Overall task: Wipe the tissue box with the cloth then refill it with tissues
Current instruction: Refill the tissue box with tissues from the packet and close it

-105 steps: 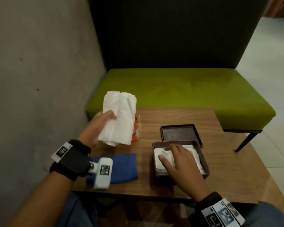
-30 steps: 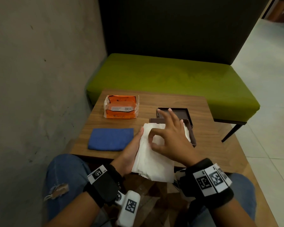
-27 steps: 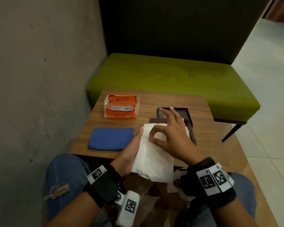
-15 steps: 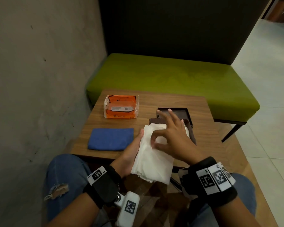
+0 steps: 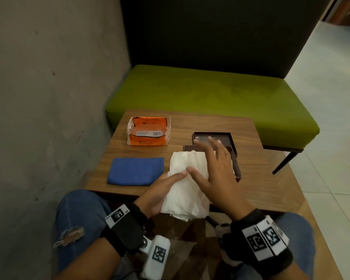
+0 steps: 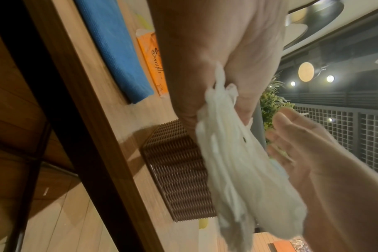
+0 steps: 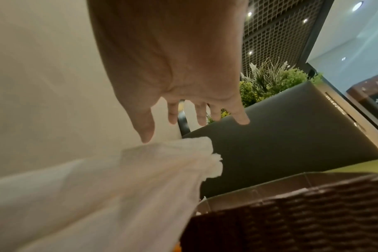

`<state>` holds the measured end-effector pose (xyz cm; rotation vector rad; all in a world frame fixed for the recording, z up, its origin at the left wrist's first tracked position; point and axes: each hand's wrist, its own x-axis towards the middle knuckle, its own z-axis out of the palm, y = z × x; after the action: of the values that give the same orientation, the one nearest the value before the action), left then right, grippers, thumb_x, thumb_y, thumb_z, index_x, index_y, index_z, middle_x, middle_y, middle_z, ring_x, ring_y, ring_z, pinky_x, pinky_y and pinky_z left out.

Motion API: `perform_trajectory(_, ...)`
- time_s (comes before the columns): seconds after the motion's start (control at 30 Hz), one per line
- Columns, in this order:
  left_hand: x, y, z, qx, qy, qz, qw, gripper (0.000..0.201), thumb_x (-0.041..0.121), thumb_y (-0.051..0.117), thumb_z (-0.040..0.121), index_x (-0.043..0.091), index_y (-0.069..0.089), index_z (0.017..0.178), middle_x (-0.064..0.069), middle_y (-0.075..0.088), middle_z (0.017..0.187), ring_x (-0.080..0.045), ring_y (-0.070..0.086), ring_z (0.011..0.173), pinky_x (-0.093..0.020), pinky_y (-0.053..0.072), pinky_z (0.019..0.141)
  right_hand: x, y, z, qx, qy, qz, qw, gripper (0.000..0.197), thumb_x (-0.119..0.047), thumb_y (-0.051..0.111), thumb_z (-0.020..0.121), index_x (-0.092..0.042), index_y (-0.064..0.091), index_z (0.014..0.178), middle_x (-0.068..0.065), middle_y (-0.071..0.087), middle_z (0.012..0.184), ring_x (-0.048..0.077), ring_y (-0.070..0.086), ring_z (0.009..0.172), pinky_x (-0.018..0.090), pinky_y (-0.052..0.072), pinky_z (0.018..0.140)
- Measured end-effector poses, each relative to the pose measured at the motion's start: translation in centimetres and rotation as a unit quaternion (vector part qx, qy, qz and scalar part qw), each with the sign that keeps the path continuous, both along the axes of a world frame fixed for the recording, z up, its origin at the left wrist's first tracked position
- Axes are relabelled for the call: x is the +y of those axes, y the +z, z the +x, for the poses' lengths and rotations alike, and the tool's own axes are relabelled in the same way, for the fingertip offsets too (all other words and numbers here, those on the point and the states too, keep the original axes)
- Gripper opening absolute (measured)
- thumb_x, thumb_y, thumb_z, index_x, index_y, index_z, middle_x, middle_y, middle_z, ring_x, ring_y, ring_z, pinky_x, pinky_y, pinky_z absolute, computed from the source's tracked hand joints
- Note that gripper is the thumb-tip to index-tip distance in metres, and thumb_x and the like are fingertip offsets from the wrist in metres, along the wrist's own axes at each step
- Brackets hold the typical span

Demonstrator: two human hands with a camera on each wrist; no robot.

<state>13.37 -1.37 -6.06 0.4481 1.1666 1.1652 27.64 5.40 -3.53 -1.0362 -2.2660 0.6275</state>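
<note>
The left hand (image 5: 160,190) holds a thick stack of tissues (image 5: 187,184) from below, with the thumb lying on top and the other fingers hidden under the paper, so how they curl I cannot tell. The right hand (image 5: 214,174) is above the stack with its fingers spread and straight, the thumb touching the paper near the left thumb; it grips nothing. The tissue box (image 5: 236,168) stands on the table (image 5: 190,126) just behind the stack and is mostly covered by it and by the right hand; its lid (image 5: 212,138) lies just behind it. The blue cloth (image 5: 135,171) lies flat to the left, near the orange tissue pack (image 5: 149,133). I judge that the wiping is done and the refilling is in hand. The risk now is that the stack, which sags over the near table edge and is held at one side only, fans apart or slides off toward the knees. Also, if it goes down crooked, the loose edges may fold over the box wall. The left wrist view shows what the head view cannot: the layers of the tissues (image 6: 237,170) already hang separated at the lower end, and the box side has a woven texture. The right wrist view shows the open rim of the tissue box (image 7: 270,184) beside the paper.
</note>
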Motion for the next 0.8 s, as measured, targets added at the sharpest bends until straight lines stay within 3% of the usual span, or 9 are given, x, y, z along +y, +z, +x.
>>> perform_trajectory(0.07, 0.2, 0.2, 0.1, -0.043, 0.008, -0.007, 0.999, 0.043, 0.039, 0.058, 0.084, 0.018, 0.058, 0.121, -0.012, 0.070, 0.109, -0.029, 0.065, 0.103, -0.047, 0.050, 0.092, -0.5, -0.3, 0.3, 0.003, -0.025, -0.114, 0.993, 0.086, -0.062, 0.058, 0.081, -0.031, 0.017, 0.150, 0.007, 0.020, 0.157, 0.020, 0.017, 0.146, 0.036, 0.025, 0.113)
perform_trajectory(0.13, 0.4, 0.2, 0.0, -0.080, 0.018, -0.019, 0.996, 0.048, 0.046, 0.056, 0.084, 0.019, 0.057, 0.124, -0.014, 0.067, 0.116, -0.033, 0.061, 0.110, -0.053, 0.044, 0.100, -0.8, -0.2, 0.6, 0.037, -0.050, -0.263, 0.963, 0.103, -0.050, 0.071, 0.081, -0.026, 0.002, 0.154, 0.003, 0.017, 0.159, 0.019, 0.024, 0.144, 0.033, 0.030, 0.111)
perform_trajectory(0.23, 0.7, 0.0, -0.3, -0.084, 0.022, -0.033, 0.996, 0.051, 0.047, 0.055, 0.085, 0.019, 0.054, 0.127, -0.015, 0.064, 0.120, -0.034, 0.059, 0.113, -0.055, 0.042, 0.101, -0.6, 0.0, 1.1, 0.074, -0.036, -0.364, 0.928, 0.106, -0.029, 0.075, 0.083, -0.024, -0.004, 0.154, 0.001, 0.037, 0.147, 0.011, 0.048, 0.120, 0.030, 0.045, 0.099)
perform_trajectory(0.3, 0.7, 0.1, -0.3, -0.079, 0.022, -0.031, 0.996, 0.044, 0.035, 0.056, 0.088, 0.014, 0.054, 0.127, -0.016, 0.064, 0.120, -0.034, 0.060, 0.112, -0.054, 0.042, 0.101, -0.4, -0.1, 1.5, 0.099, -0.026, -0.380, 0.919, 0.098, -0.016, 0.072, 0.086, -0.028, 0.001, 0.153, -0.005, 0.046, 0.130, 0.000, 0.052, 0.098, 0.022, 0.049, 0.082)
perform_trajectory(0.4, 0.4, 0.5, -0.2, -0.072, 0.025, -0.007, 0.997, 0.032, 0.004, 0.047, 0.089, 0.006, 0.055, 0.120, -0.018, 0.064, 0.116, -0.035, 0.059, 0.110, -0.050, 0.045, 0.097, -0.1, -0.2, 2.0, 0.146, -0.019, -0.364, 0.920, 0.079, -0.006, 0.064, 0.091, -0.043, 0.019, 0.144, -0.003, 0.052, 0.126, 0.009, 0.060, 0.102, 0.021, 0.052, 0.075)
perform_trajectory(0.47, 0.3, 0.8, -0.1, -0.080, 0.003, 0.017, 0.997, 0.043, -0.012, 0.037, 0.084, 0.007, 0.053, 0.119, -0.018, 0.062, 0.119, -0.035, 0.057, 0.112, -0.048, 0.045, 0.096, -0.3, 0.0, 2.1, 0.180, -0.020, -0.351, 0.919, 0.062, -0.003, 0.058, 0.093, -0.048, 0.031, 0.126, -0.003, 0.055, 0.119, 0.009, 0.063, 0.098, 0.022, 0.055, 0.072)
perform_trajectory(0.67, 0.5, 0.9, -0.5, -0.071, -0.009, 0.027, 0.997, 0.060, -0.023, 0.028, 0.077, 0.010, 0.050, 0.122, -0.020, 0.057, 0.125, -0.037, 0.053, 0.117, -0.050, 0.043, 0.098, -0.9, -0.7, 3.2, 0.199, 0.096, -0.396, 0.891, 0.024, -0.009, 0.065, 0.090, -0.031, 0.062, 0.100, -0.002, 0.063, 0.111, 0.018, 0.066, 0.097, 0.035, 0.055, 0.081)
perform_trajectory(0.73, 0.4, 0.9, -0.6, -0.067, -0.018, 0.024, 0.997, 0.062, -0.024, 0.028, 0.077, 0.010, 0.049, 0.125, -0.020, 0.057, 0.126, -0.037, 0.054, 0.117, -0.050, 0.043, 0.098, -0.9, -1.1, 3.5, 0.132, 0.122, -0.375, 0.910, 0.024, -0.008, 0.069, 0.087, -0.032, 0.074, 0.088, -0.005, 0.067, 0.107, 0.016, 0.062, 0.105, 0.034, 0.050, 0.088)
perform_trajectory(0.8, 0.3, 0.9, -0.7, -0.067, -0.033, 0.021, 0.997, 0.062, -0.024, 0.028, 0.077, 0.008, 0.047, 0.127, -0.020, 0.058, 0.125, -0.036, 0.054, 0.116, -0.049, 0.045, 0.097, -0.8, -1.2, 3.5, 0.123, 0.120, -0.398, 0.901, 0.029, -0.006, 0.071, 0.085, -0.033, 0.078, 0.094, -0.008, 0.070, 0.114, 0.011, 0.061, 0.113, 0.036, 0.051, 0.097)
